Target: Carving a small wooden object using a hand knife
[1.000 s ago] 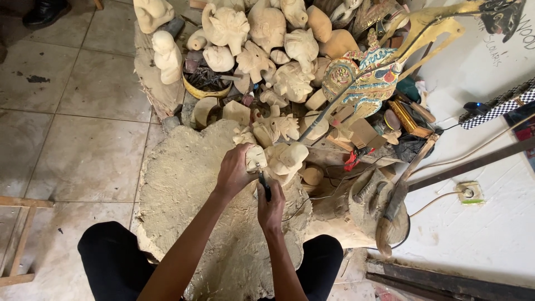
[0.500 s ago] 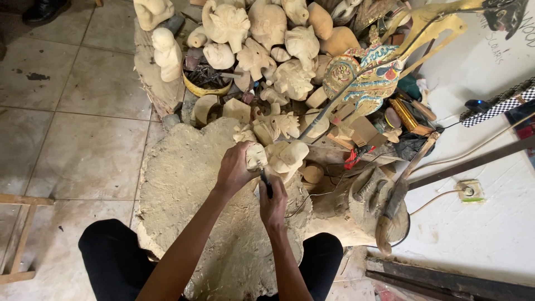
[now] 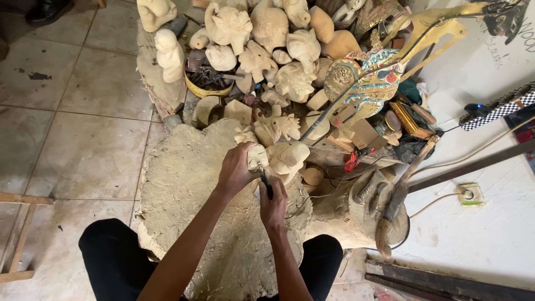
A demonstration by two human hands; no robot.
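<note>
My left hand (image 3: 235, 170) grips a small pale wooden carving (image 3: 257, 156) and holds it down on a big rough wooden block (image 3: 184, 184). My right hand (image 3: 273, 204) is closed around a dark-handled carving tool (image 3: 266, 184), its tip against the carving just under my left fingers. Another pale carved figure (image 3: 288, 158) lies right beside the one I hold. My legs in black trousers sit on either side of the block.
A heap of unpainted wooden figures (image 3: 262, 44) fills the area beyond the block. A painted flat puppet on sticks (image 3: 365, 78) leans at the right. A yellow bowl of small tools (image 3: 209, 83) sits in the heap. A wall socket (image 3: 469, 194) and cables lie at the right, tiled floor at the left.
Both hands stay on the carving with only slight shifts of the tool hand. Nothing else has moved.
</note>
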